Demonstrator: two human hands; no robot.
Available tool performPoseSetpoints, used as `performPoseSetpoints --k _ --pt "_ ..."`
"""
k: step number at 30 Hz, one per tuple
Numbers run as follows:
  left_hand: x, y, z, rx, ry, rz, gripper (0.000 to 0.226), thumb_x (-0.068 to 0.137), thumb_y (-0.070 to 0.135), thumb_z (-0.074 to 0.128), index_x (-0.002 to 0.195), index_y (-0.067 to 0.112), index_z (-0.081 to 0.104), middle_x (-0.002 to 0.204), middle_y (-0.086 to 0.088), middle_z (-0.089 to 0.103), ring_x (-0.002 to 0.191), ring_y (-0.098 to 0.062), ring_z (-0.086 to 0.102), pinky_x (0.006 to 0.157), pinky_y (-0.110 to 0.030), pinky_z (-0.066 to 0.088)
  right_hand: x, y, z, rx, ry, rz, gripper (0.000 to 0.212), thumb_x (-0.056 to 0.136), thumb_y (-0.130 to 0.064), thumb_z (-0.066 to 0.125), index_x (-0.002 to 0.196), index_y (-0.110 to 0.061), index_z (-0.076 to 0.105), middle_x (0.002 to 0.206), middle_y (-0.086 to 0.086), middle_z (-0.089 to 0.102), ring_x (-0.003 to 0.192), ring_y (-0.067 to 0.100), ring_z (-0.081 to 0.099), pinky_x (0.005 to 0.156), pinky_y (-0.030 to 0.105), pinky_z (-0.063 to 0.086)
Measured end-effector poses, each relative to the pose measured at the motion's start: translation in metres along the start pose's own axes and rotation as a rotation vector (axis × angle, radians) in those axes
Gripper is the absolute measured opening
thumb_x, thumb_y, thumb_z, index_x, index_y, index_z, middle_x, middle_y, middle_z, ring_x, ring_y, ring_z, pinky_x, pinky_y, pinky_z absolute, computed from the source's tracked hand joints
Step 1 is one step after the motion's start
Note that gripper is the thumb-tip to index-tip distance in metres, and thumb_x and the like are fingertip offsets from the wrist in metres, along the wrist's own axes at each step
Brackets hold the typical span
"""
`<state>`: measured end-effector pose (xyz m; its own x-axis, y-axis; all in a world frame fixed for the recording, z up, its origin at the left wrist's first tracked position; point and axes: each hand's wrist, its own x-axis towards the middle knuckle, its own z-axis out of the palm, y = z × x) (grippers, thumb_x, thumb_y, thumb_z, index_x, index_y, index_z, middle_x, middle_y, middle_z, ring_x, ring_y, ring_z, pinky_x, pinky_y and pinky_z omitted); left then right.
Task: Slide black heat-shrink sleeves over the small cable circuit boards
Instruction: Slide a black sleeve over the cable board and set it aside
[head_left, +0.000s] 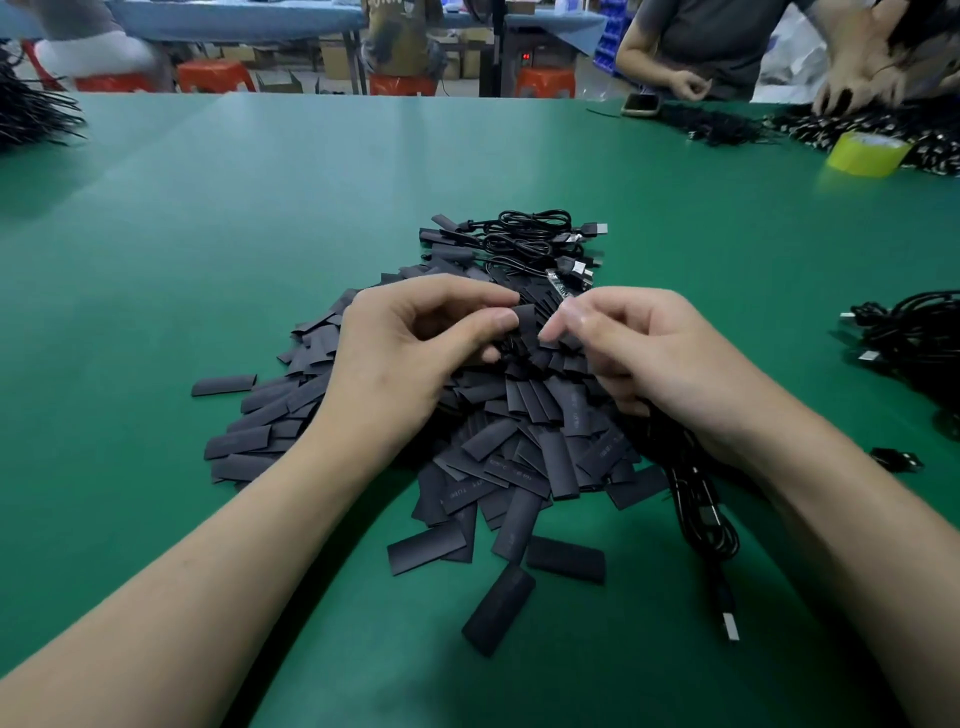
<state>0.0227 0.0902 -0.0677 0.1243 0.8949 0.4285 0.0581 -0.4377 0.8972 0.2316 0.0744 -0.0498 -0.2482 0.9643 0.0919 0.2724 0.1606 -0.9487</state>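
I see left hand (410, 358) pinching a flat, matte black sleeve (524, 321) above the loose pile (519, 452). Right hand (644, 358) pinches a thin, glossy circuit board (557, 285), cable (698, 499) trailing on smooth green mat (208, 234).

Lower end of the sleeve (523, 323) pinched in the left hand (410, 353) hidden behind its fingers. Under the right hand (639, 364), upper run of a black cable (685, 512) out of sight; cannot tell whether gripped. Parts on the little circuit board (557, 285) too small to make out. Pale print on the sleeve pile (519, 457) unreadable. Cable bundle (914, 338) cut off by the right edge, black wires (31, 114) by the left. Far hand (857, 78) blurred.
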Motion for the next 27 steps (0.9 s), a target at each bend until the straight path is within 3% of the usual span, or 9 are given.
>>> performPoseSetpoints --k 4,8,10,12,15,22,27 --pt "-0.004 0.0 0.004 0.047 -0.066 0.004 0.016 0.084 0.009 0.081 0.096 0.018 0.08 0.082 0.003 0.079 0.066 -0.009 0.071 0.069 -0.02 0.056 0.0 0.003 0.004 0.024 -0.008 -0.02 0.02 0.091 -0.038 0.063 0.076 -0.026 0.068 0.053 -0.012 0.035 0.044 0.006 0.025 0.04 0.018 0.023" --pt "-0.006 -0.001 0.004 0.317 -0.079 0.131 0.027 0.075 0.025 0.089 0.101 0.025 0.081 0.084 0.012 0.075 0.07 -0.001 0.064 0.069 -0.016 0.051 0.001 0.005 0.004 0.032 0.009 -0.01 0.018 0.09 -0.035 0.063 0.078 -0.022 0.063 0.052 -0.011 0.033 0.043 0.006 0.023 0.039 0.018 0.022" --pt "-0.006 0.0 0.003 0.37 -0.066 0.148 0.026 0.076 0.027 0.089 0.101 0.027 0.08 0.087 0.012 0.075 0.074 -0.007 0.067 0.07 -0.024 0.055 0.001 0.003 0.006 -0.029 0.013 -0.022 0.022 0.091 -0.039 0.061 0.077 -0.022 0.062 0.052 -0.012 0.034 0.044 0.007 0.024 0.041 0.019 0.022" --pt "-0.006 -0.001 0.002 0.363 -0.043 0.125 0.024 0.076 0.027 0.088 0.099 0.028 0.08 0.088 0.011 0.076 0.076 -0.011 0.069 0.074 -0.031 0.057 0.002 0.001 0.007 -0.047 0.02 -0.014 0.033 0.099 -0.046 0.053 0.079 -0.022 0.064 0.053 -0.01 0.033 0.045 0.008 0.025 0.043 0.022 0.022" --pt "-0.004 -0.003 0.0 0.327 -0.009 0.095 0.021 0.077 0.025 0.088 0.098 0.025 0.081 0.086 0.012 0.077 0.078 -0.007 0.071 0.077 -0.028 0.059 0.003 -0.003 0.005 0.059 0.035 0.051 0.049 0.109 -0.044 0.035 0.082 -0.015 0.063 0.054 -0.007 0.032 0.042 0.009 0.025 0.041 0.021 0.023" --pt "-0.001 -0.007 -0.005 0.172 0.036 0.037 0.02 0.081 0.018 0.085 0.093 0.032 0.079 0.086 0.014 0.079 0.083 -0.008 0.076 0.082 -0.025 0.06 -0.002 -0.004 -0.005 -0.117 -0.057 -0.009 0.041 0.109 -0.032 0.045 0.069 -0.02 0.047 0.056 -0.008 0.03 0.047 0.013 0.027 0.046 0.027 0.021" --pt "-0.001 -0.008 -0.006 0.171 0.032 0.04 0.019 0.081 0.018 0.085 0.093 0.031 0.08 0.086 0.012 0.079 0.084 -0.011 0.076 0.083 -0.029 0.062 0.0 -0.003 -0.004 -0.195 -0.122 -0.042 0.039 0.1 -0.041 0.047 0.065 -0.025 0.047 0.055 -0.004 0.032 0.047 0.013 0.027 0.045 0.027 0.022"
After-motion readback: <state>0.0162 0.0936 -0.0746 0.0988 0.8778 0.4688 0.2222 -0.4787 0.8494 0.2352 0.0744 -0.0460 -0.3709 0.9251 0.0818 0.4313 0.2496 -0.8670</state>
